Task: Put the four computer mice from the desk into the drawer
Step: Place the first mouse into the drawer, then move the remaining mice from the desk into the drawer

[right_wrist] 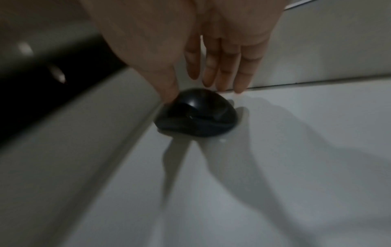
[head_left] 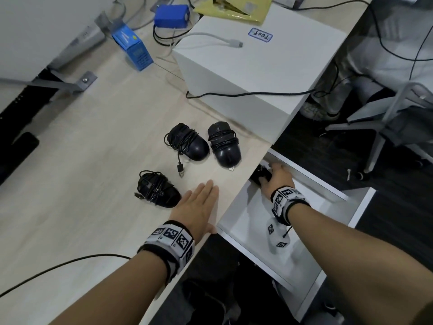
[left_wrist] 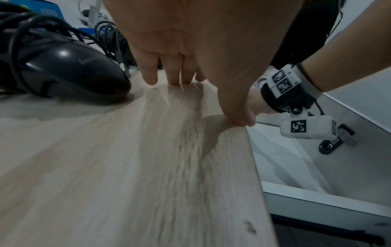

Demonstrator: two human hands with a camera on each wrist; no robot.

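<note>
1st black plastic mouse (right_wrist: 195, 112) is set in far corner of white drawer (head_left: 248, 221); right hand (head_left: 277, 180) fingers straight, thumb touching it. Left hand (head_left: 199, 207) flat at desk (head_left: 82, 184) edge. Next: 3 cord-wrapped black mice (head_left: 187, 141) to be fetched.

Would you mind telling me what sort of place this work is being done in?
Most likely an office: a light wood desk with a pull-out drawer, cable-wrapped computer mice, and a swivel chair on dark carpet.
</note>
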